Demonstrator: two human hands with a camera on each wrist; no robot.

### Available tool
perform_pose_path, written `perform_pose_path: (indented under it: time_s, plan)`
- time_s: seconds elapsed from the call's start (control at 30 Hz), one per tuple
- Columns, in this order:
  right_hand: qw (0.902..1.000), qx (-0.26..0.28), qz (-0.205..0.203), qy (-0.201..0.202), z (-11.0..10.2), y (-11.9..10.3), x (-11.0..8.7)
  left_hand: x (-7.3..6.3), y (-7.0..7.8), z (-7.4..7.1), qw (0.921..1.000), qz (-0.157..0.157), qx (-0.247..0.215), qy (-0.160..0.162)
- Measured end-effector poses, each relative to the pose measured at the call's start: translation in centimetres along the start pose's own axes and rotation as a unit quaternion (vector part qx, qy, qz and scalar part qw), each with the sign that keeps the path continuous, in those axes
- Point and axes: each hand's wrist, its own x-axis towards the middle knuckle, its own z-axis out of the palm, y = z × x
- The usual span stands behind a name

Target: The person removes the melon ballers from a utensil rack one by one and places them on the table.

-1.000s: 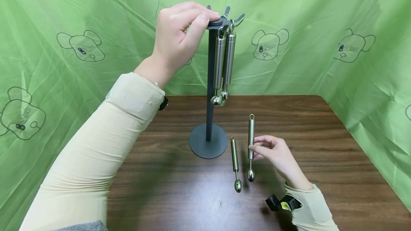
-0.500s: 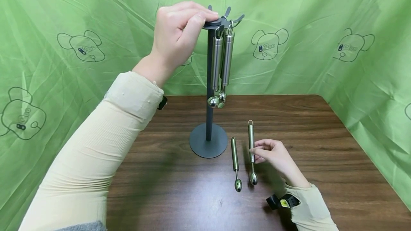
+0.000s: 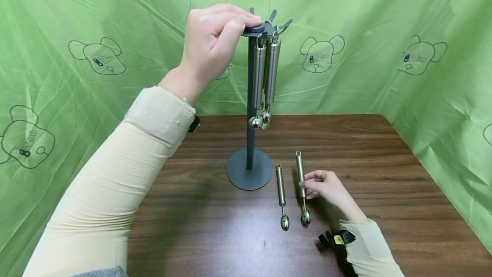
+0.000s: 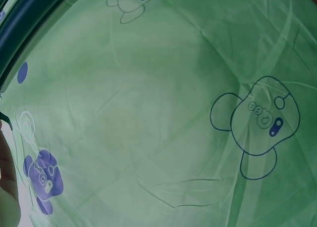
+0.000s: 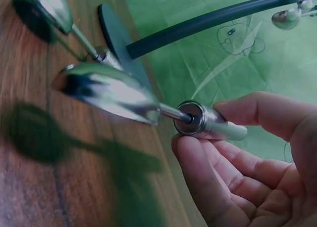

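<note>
In the head view my left hand (image 3: pixel 215 33) rests its outstretched fingers on the top of a dark metal hook stand (image 3: pixel 250 140). Only a sliver of that hand shows at the left wrist view's edge. My right hand (image 3: pixel 326 188) pinches the steel handle of a melon baller (image 3: pixel 300 166) between thumb and fingers, low over the table. Its oval bowl (image 5: pixel 111 93) points toward the near side, and its shadow shows apart from it on the wood. Just left lies a second melon baller (image 3: pixel 281 187). Several melon ballers (image 3: pixel 272 72) hang by their loops from the hooks.
The stand's round base (image 3: pixel 250 178) sits on a dark brown wooden table (image 3: pixel 384 161). Green cloth (image 3: pixel 346 76) printed with bear outlines encloses the table at the back and sides. Curved hooks (image 3: pixel 284 25) stick out at the stand's top.
My right hand has brought its melon baller down and slightly toward the near side, its handle now tilted. The hanging melon ballers have shifted slightly left as the stand's top turned.
</note>
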Motion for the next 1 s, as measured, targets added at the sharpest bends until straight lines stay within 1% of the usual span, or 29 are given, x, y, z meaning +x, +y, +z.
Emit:
perform_pose_path:
  time_s: [0.4, 0.7, 0.83, 1.0]
  plan:
    - [0.9993, -0.015, 0.034, -0.005, -0.1, 1.3, 0.8, -0.1, -0.1, 0.0, 1.0000, 0.000, 0.002, 0.001]
    - [0.9941, -0.079, 0.066, 0.035, 0.2, 1.4, 1.0, -0.1, -0.2, 0.1, 1.0000, -0.001, -0.001, 0.002]
    - [0.9929, -0.083, 0.074, 0.042, 0.3, 1.6, 1.2, -0.1, -0.2, 0.1, 1.0000, 0.000, 0.000, 0.003]
    - [0.9926, -0.083, 0.079, 0.040, 0.4, 1.7, 1.3, 0.0, -0.2, 0.1, 1.0000, -0.002, 0.002, 0.002]
